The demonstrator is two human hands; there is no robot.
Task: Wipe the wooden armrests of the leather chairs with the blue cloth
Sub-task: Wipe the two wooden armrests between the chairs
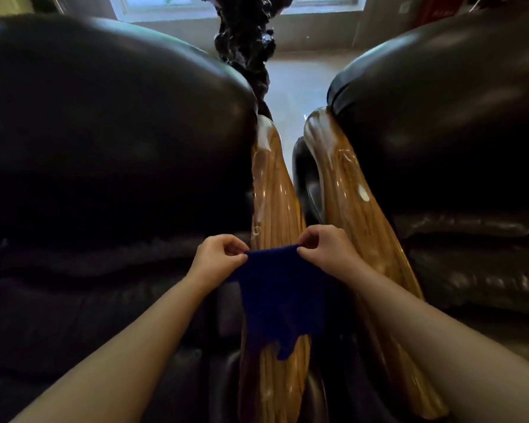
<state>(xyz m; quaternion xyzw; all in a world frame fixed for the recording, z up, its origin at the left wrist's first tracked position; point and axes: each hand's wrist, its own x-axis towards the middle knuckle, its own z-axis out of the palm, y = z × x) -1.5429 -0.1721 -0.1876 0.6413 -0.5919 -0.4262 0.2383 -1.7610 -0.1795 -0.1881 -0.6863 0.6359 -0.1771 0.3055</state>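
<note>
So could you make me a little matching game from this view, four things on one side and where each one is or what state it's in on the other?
Things:
1. blue cloth
2. left armrest
3. right armrest
4. dark carved stand

Places or states:
A. far end of the gap between the chairs, by the window
B. bare, glossy wood, right of the gap
C. pinched at its top edge by both hands
D. partly hidden behind the hanging cloth

Pairs: 1-C, 2-D, 3-B, 4-A
</note>
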